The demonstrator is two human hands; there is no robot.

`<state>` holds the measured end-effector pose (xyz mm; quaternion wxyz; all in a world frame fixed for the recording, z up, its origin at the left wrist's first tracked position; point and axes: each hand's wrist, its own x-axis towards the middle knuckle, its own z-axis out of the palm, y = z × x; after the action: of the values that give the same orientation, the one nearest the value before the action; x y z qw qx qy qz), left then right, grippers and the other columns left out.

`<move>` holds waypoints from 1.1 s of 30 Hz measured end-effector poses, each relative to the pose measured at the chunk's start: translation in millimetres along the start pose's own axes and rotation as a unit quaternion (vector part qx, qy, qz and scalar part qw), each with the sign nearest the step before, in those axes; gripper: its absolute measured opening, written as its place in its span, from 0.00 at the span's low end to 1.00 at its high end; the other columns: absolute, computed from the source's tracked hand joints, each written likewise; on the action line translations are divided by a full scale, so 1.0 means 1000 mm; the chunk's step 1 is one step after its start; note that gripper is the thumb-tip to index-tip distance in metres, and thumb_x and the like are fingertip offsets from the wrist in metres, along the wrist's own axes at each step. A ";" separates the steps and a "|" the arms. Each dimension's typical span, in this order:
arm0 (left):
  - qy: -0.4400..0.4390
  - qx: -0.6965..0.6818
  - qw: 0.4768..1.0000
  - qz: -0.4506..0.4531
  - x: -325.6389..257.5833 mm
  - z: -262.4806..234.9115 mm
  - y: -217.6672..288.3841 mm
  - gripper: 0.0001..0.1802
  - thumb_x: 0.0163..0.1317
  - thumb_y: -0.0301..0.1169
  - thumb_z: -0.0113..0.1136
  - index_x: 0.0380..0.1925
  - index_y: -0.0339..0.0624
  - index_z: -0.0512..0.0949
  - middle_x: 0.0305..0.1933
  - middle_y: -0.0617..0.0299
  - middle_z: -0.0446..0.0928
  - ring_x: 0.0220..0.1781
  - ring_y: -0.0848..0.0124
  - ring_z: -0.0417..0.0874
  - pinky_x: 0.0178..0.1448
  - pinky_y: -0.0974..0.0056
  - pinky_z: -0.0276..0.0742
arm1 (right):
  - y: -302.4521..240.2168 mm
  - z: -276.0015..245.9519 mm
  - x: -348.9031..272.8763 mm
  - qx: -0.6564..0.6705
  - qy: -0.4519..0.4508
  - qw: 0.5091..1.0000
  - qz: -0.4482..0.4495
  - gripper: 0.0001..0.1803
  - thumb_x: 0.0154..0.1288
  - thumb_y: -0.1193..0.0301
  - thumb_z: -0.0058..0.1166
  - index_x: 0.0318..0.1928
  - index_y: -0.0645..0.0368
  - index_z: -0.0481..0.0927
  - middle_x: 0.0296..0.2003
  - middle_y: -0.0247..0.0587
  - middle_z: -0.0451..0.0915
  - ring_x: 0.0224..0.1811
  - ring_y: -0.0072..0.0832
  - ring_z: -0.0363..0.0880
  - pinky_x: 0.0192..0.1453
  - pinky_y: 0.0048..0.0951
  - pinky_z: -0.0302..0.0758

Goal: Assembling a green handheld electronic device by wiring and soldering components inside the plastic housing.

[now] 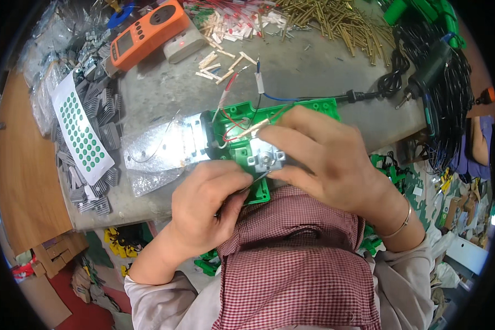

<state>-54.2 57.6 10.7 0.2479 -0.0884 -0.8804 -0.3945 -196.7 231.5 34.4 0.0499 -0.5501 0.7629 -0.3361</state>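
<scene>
Counted around the green housing [269,118]: one orange meter [148,33], one sticker sheet [81,129], one black screwdriver [432,69], two hands.

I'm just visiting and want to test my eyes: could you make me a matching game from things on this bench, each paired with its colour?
Things:
1. meter
2. casing under the hands
3. pile of pins
4. coiled cable

Colours:
A. black
B. green
C. orange
D. brass yellow

Pairs: 1-C, 2-B, 3-D, 4-A
</scene>
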 end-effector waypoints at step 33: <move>-0.047 0.215 0.972 0.085 -0.004 -0.021 0.008 0.18 0.38 0.22 0.72 0.32 0.39 0.79 0.41 0.56 0.81 0.40 0.57 0.80 0.40 0.59 0.76 | 0.004 0.029 0.010 0.031 0.031 0.998 -0.035 0.27 0.45 0.67 0.71 0.49 0.54 0.79 0.40 0.35 0.78 0.43 0.34 0.78 0.41 0.32 0.78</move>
<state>-40.3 47.4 25.7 0.2525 -0.1257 -0.9444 -0.1688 -190.6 210.5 13.0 0.0313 -0.5644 0.7334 -0.3776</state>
